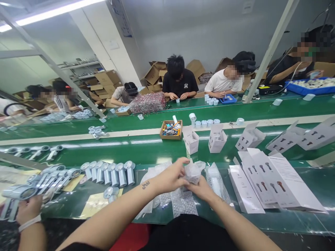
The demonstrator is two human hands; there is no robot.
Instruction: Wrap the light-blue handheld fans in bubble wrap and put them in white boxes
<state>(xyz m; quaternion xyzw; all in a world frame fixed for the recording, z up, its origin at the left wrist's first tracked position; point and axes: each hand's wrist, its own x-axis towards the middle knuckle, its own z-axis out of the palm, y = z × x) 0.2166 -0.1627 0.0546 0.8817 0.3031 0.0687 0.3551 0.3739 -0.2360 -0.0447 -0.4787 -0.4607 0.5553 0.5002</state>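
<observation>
Between my two hands is a small item in bubble wrap (193, 172); the wrapping hides what is inside. My left hand (175, 175) is curled against its left side, fingers at the top and thumb lower down. From below and the right, my right hand (201, 189) grips the same bundle. Under them a sheet of bubble wrap (184, 204) lies on the bench. Just right of my hands is another bubble-wrapped item (215, 179). More clear wrapping (157, 179) lies partly behind my left forearm.
Pale blue shower-head-like parts (113, 174) stand in a row at left, where another person's hand (30, 211) holds similar parts. Printed flat cartons (269, 181) lie at right. Open white boxes (217, 141) and a cardboard tray (171, 136) stand beyond; people sit across the green bench.
</observation>
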